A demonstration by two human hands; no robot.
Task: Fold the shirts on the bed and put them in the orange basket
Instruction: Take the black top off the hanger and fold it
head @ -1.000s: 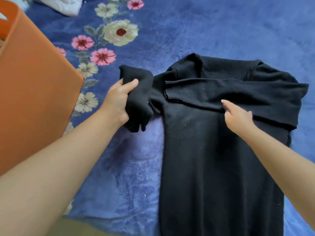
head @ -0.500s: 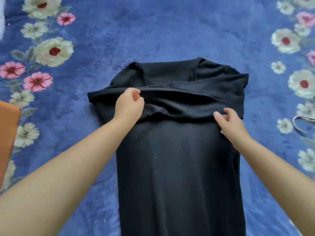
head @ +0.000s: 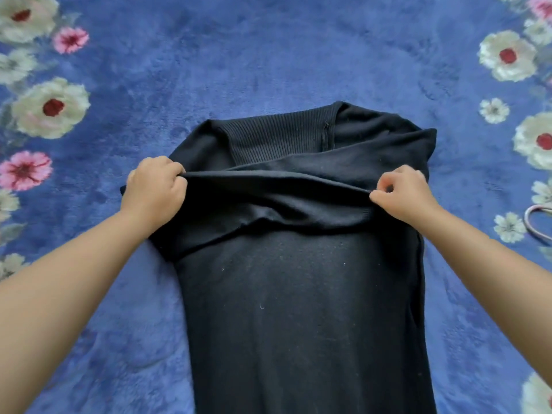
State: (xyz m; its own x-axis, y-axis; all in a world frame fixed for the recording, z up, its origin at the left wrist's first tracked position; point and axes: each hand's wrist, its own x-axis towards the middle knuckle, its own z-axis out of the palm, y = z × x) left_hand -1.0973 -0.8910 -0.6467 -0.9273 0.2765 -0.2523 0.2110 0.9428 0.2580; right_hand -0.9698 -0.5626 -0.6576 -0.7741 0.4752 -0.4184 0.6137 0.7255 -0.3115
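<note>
A blue plush bed cover printed with white and pink flowers fills the view, the flowers running down the 9 o'clock and 3 o'clock edges. Nearest the camera, two bare forearms reach in from 7 o'clock and 4 o'clock over the body of a black knit sweater, which lies flat on the cover with its hem out of view at 6 o'clock. Farther up, both sleeves lie folded across the chest. The left hand grips the raised sleeve fold at the sweater's 9 o'clock side, its fingers curled tightly round the cloth. The right hand pinches the same fold at the 3 o'clock side, its fingers bunched. Beyond the hands the ribbed collar points toward 12 o'clock. At the 3 o'clock edge, well apart from the sweater, lies a curved pale hanger hook, only partly in view.
</note>
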